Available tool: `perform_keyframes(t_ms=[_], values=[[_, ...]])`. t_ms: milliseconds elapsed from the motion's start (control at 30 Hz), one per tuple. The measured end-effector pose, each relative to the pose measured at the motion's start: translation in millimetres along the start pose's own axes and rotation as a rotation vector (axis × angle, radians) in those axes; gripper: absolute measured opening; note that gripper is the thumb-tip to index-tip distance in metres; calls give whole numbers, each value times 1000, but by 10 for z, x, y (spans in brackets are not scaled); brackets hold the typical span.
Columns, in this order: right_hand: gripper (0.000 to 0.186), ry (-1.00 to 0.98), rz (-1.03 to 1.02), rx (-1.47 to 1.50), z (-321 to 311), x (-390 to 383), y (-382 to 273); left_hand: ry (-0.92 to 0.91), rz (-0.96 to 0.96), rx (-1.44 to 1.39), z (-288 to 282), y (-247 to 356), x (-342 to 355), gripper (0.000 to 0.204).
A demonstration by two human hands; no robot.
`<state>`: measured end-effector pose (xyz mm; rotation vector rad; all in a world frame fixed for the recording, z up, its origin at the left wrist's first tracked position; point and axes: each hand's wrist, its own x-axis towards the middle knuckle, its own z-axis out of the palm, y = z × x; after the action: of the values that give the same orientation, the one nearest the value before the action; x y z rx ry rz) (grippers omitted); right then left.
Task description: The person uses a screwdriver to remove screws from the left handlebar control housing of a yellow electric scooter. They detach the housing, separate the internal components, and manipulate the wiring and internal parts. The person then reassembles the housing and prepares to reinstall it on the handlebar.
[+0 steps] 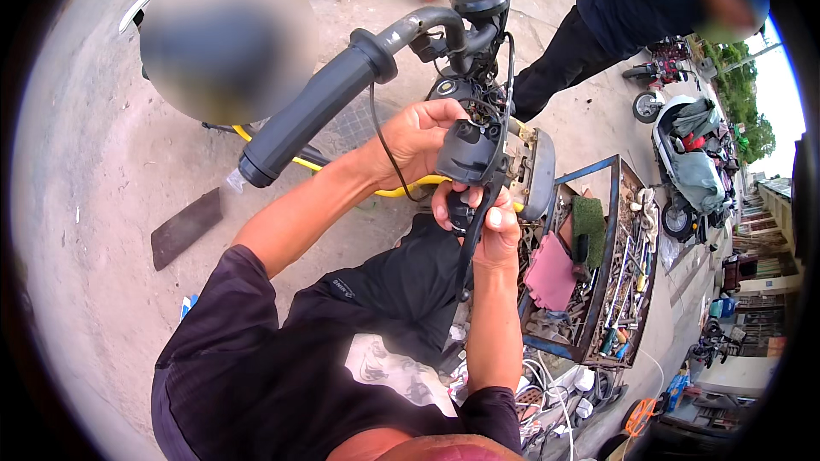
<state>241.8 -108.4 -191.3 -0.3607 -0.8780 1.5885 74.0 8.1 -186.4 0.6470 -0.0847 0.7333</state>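
Observation:
A black plastic switch housing (470,154) with exposed wiring at its top sits between my hands, beside a motorbike's handlebar. My left hand (418,132) has its fingers closed on the upper edge of the housing. Just below, my right hand (497,235) is wrapped round a black brake lever (475,243) and the round black part next to it. Some of its fingers are hidden behind these parts. The bent handlebar (410,30) carries a black rubber grip (316,111) that crosses above my left forearm. A thin black cable (382,137) hangs from the bar.
A metal tool tray (628,282) with many tools, a pink mat piece (551,269) and a green pad (588,226) stands to the right. Cables (551,393) lie below it. A person (632,8) stands at upper right; parked scooters (696,154) are behind.

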Motion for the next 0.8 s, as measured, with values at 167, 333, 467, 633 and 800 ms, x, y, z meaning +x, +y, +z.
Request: perform_keyframes(t_ms=[167, 333, 467, 633, 800], values=[[32, 67, -21, -32, 0, -89, -136, 111, -46, 212, -258, 105, -175, 12], [35, 198, 5, -124, -97, -285, -290, 700, -151, 597, -1500, 28, -590, 12], [38, 302, 24, -176, -180, -379, -313, 1062, -359, 728, -2785, -447, -999, 14], [42, 417, 59, -182, -402, -611, -253, 1240, -484, 843, -3660, -1016, -1048, 9], [37, 518, 88, -260, -362, -595, -226, 1404, -372, 858, -4209, -1084, -953, 20]])
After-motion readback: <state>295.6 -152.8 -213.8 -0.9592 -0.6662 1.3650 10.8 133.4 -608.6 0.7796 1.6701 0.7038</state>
